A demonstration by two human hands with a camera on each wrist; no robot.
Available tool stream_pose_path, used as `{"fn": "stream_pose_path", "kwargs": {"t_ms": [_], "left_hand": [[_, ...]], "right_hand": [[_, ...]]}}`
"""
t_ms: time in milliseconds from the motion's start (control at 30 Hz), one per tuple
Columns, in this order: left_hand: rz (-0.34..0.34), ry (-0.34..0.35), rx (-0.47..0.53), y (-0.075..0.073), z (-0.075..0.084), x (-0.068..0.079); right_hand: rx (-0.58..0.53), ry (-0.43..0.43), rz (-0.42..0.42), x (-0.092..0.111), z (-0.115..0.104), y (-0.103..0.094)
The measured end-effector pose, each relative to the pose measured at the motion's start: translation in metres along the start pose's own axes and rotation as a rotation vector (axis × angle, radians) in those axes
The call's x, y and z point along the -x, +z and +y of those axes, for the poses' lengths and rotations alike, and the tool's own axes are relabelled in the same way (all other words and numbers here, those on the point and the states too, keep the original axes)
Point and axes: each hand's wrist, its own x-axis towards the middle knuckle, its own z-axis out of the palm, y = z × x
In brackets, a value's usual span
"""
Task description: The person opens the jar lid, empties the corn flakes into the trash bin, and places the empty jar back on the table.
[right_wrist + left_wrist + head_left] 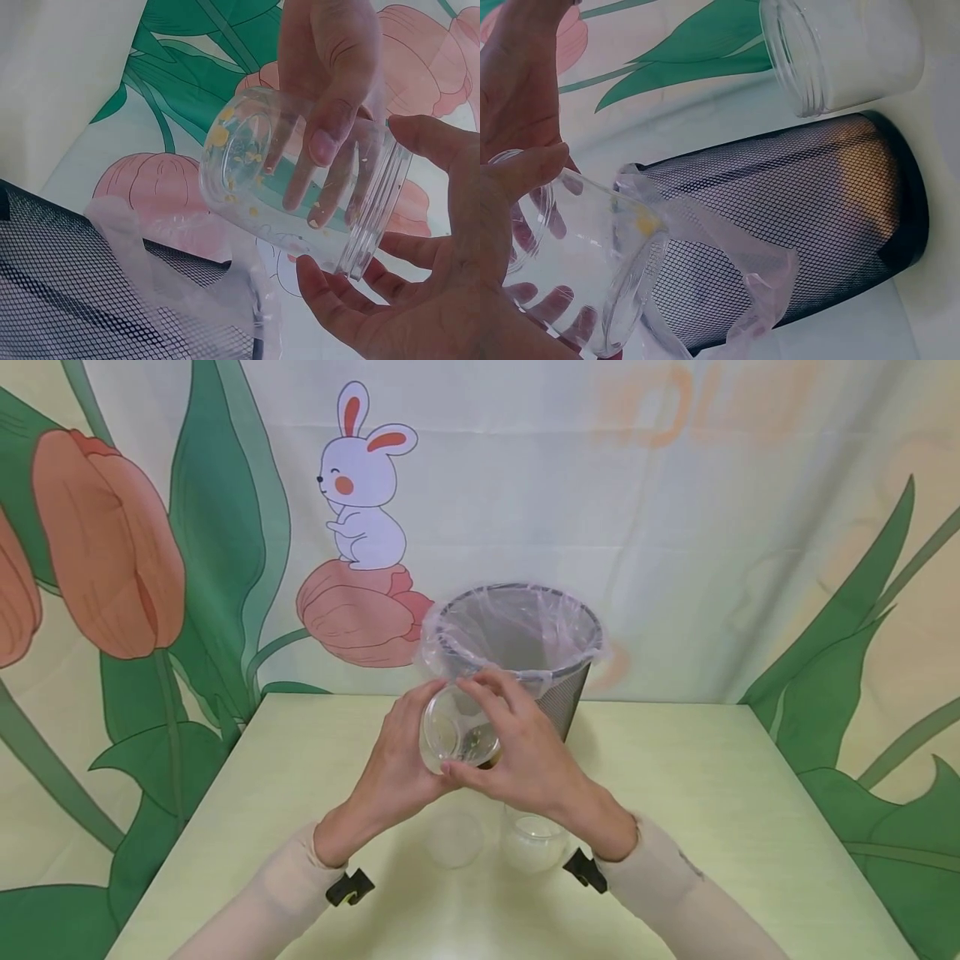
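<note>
A clear threaded jar (459, 731) is tilted on its side between both hands, with yellow flakes and crumbs clinging inside, plainest in the right wrist view (251, 161). My left hand (401, 752) grips the jar body, fingers behind it and thumb across the near side. My right hand (525, 747) holds the jar by its threaded mouth, thumb and fingers on opposite sides. Just beyond the hands stands a black mesh bin (566, 702) lined with a thin pinkish plastic bag (765, 281).
Behind my right wrist a second clear jar (536, 843) with whitish contents stands on the pale green table (697, 793). A round translucent disc (456, 839), perhaps a lid, lies left of it. A printed curtain (675, 543) hangs behind the bin.
</note>
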Motion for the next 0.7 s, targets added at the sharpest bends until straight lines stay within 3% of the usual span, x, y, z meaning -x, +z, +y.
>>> {"fn": "stream_pose_path", "kwargs": {"t_ms": [267, 700], "left_hand": [[0.009, 0.002, -0.001, -0.002, -0.006, 0.009], [-0.068, -0.037, -0.055, -0.013, -0.017, 0.028]], "right_hand": [[-0.012, -0.004, -0.005, 0.000, -0.004, 0.008], [-0.017, 0.043, -0.013, 0.004, 0.000, 0.021]]}}
